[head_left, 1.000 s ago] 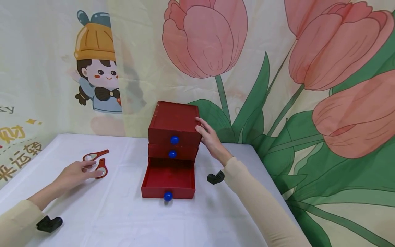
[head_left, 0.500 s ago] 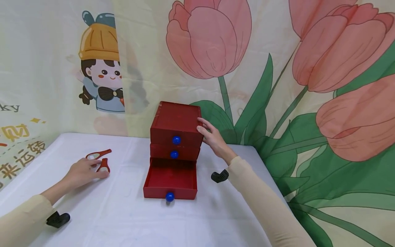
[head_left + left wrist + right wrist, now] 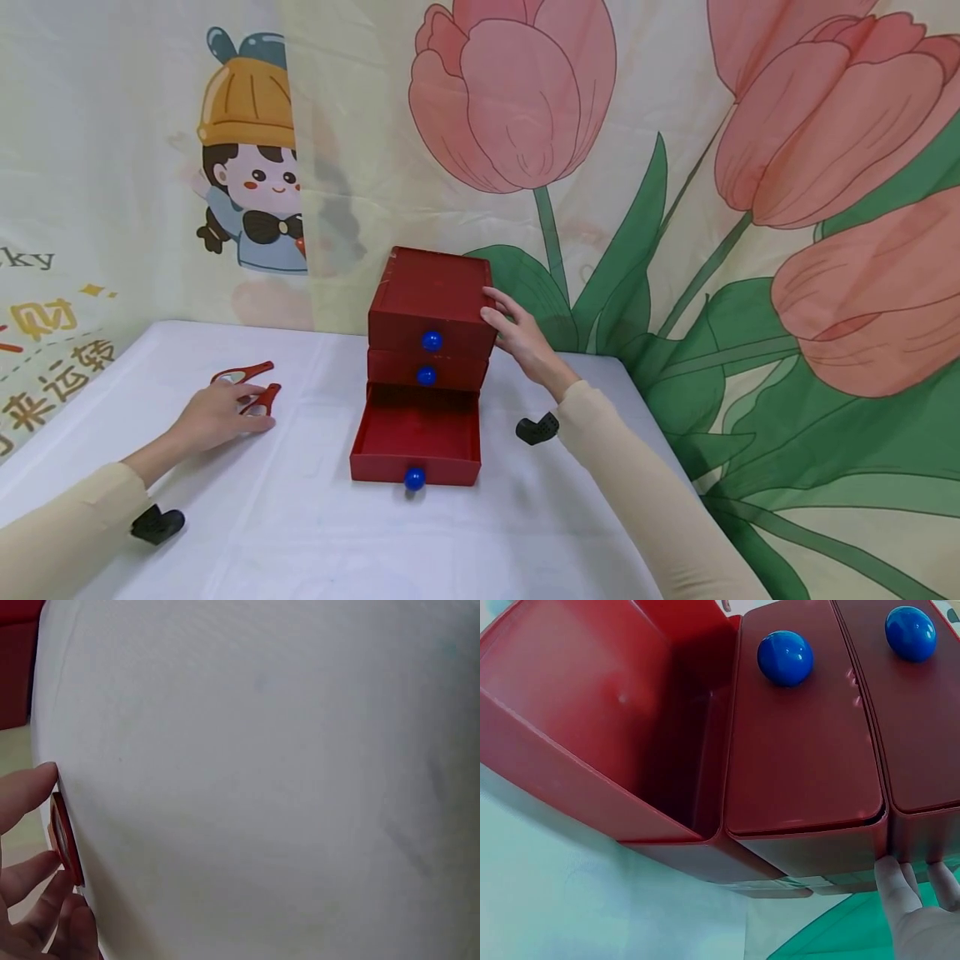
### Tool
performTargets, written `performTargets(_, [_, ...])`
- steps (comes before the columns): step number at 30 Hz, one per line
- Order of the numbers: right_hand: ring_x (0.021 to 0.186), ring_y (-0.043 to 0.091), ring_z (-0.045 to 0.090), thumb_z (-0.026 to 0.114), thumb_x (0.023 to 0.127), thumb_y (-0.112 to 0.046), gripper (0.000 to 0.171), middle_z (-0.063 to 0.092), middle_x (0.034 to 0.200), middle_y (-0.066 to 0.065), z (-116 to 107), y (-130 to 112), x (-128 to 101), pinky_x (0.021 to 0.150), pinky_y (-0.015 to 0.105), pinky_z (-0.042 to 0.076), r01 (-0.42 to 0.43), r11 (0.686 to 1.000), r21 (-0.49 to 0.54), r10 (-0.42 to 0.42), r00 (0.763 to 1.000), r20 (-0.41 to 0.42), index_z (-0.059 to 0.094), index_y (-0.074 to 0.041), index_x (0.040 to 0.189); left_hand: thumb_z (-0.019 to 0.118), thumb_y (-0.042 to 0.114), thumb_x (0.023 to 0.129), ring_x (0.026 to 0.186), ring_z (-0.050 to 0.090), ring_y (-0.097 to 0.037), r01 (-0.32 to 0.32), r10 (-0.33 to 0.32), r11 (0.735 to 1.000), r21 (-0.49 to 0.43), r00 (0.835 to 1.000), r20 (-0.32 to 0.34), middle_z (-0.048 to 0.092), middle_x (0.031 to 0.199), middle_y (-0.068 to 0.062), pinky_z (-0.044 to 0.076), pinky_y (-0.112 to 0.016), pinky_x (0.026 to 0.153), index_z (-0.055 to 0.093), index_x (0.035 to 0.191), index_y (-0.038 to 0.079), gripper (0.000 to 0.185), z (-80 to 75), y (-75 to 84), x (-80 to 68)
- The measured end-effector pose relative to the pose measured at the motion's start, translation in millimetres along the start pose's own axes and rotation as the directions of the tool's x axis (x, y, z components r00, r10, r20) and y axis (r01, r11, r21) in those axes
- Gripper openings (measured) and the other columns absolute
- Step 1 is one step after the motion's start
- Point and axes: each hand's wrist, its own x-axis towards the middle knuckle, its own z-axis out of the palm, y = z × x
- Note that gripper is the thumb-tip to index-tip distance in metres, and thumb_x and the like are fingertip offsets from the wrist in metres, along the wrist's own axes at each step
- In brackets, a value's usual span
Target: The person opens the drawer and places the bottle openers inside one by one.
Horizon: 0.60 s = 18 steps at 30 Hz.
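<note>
My left hand point(image 3: 217, 418) is at the table's left side, thumb and fingers around a small red handled piece point(image 3: 262, 402) with a pale oval middle, like a magnifying glass. In the left wrist view, that red-rimmed piece point(image 3: 66, 836) shows on edge between thumb and fingertips. A similar red handled piece point(image 3: 243, 373) lies just behind it. At the centre stands a dark red chest point(image 3: 431, 287) of three drawers with blue ball knobs. Its bottom drawer point(image 3: 415, 433) is pulled out, with a bare floor. My right hand point(image 3: 528, 342) rests its fingers against the chest's upper right side.
A white cloth covers the table point(image 3: 300, 533). Behind it hangs a curtain point(image 3: 337, 167) printed with tulips and a cartoon figure. Black wrist devices show beside both sleeves. In the right wrist view, the two upper drawers point(image 3: 802, 750) are pushed in.
My left hand has moved right, and the nearer red piece has shifted right and turned with it. The right hand stays on the chest. The head view has swung slightly left.
</note>
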Motion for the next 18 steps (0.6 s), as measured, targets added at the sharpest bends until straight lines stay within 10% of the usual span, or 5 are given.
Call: performTargets(18, [0.152,0.031,0.037,0.057,0.111,-0.036,0.056,0.033,0.166,0.01,-1,1,1,0.122,0.059,0.038,-0.012,1.0,0.015,0.011,1.0,0.007,0.04,-0.03,0.164,0.087,0.021,0.086,0.083,0.058,-0.023,-0.013,0.019,0.999,-0.051,0.994,0.109,0.072,0.093,-0.008,0.047,-0.033,0.069,0.071,0.126,-0.007,0.051,-3.7,13.2,7.4])
